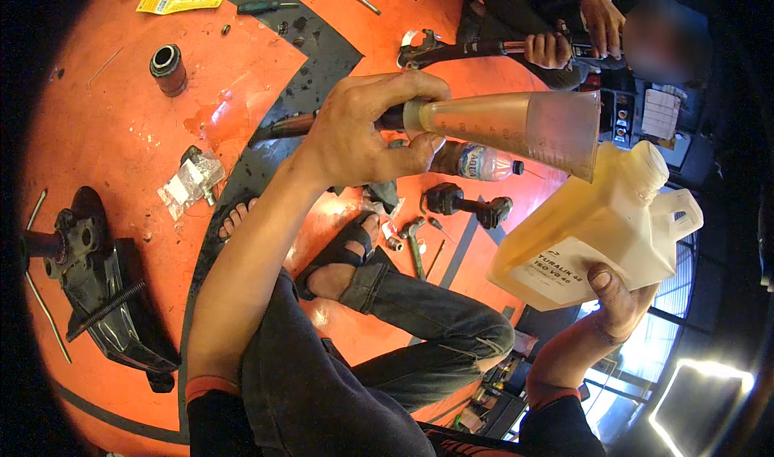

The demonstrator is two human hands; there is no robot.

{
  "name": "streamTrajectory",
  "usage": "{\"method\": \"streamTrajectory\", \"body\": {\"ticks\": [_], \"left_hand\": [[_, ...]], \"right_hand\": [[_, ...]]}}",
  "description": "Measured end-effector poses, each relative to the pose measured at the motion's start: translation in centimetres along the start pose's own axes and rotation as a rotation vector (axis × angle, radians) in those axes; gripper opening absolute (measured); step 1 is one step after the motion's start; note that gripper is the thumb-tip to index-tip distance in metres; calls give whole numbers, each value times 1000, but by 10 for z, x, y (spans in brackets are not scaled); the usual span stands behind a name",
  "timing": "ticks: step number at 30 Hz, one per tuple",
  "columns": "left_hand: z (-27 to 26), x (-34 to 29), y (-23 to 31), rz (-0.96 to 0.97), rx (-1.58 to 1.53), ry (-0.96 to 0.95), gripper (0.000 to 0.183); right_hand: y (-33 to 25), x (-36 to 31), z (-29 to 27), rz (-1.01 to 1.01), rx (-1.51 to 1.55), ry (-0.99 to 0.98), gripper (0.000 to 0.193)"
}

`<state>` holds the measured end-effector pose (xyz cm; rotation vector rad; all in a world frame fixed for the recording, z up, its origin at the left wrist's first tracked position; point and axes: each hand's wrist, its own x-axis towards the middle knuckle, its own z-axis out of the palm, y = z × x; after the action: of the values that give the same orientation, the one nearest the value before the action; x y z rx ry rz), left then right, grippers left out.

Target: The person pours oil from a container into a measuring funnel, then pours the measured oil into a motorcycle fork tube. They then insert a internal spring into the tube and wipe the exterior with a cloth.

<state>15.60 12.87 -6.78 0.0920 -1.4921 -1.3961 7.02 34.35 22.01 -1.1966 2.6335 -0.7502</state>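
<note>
My left hand [359, 126] is wrapped round the narrow end of a clear, tapered measuring cup [516, 126] with graduation marks. A dark tube [282, 128] shows on the far side of that hand; whether it joins the cup is hidden. My right hand [619, 302] holds a translucent plastic jug [576, 227] of yellowish liquid from below, thumb on its labelled side. The jug is tilted, and its uncapped-looking mouth [649, 162] is close to the cup's wide rim. I cannot tell whether liquid is flowing.
Across from me, another person's hands [548, 50] hold a dark fork-like tube [451, 51]. On the orange floor lie a water bottle [484, 162], a black cylinder [168, 70], a plastic bag of parts [192, 183], a hammer [414, 243], a screwdriver [266, 8] and a black assembly [105, 287] with a spring.
</note>
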Motion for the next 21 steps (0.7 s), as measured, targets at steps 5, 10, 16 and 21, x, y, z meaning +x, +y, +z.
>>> {"method": "streamTrajectory", "body": {"ticks": [5, 10, 16, 21], "left_hand": [[1, 0, -4, 72, 41, 23, 37], [1, 0, -2, 35, 4, 12, 37], [0, -1, -4, 50, 16, 33, 37], [0, -1, -5, 53, 7, 32, 37]], "right_hand": [[-2, -6, 15, 2, 44, 74, 93], [-6, -9, 27, -3, 44, 125, 91], [-3, -15, 50, -20, 79, 167, 93], [5, -25, 64, 41, 80, 156, 91]]}}
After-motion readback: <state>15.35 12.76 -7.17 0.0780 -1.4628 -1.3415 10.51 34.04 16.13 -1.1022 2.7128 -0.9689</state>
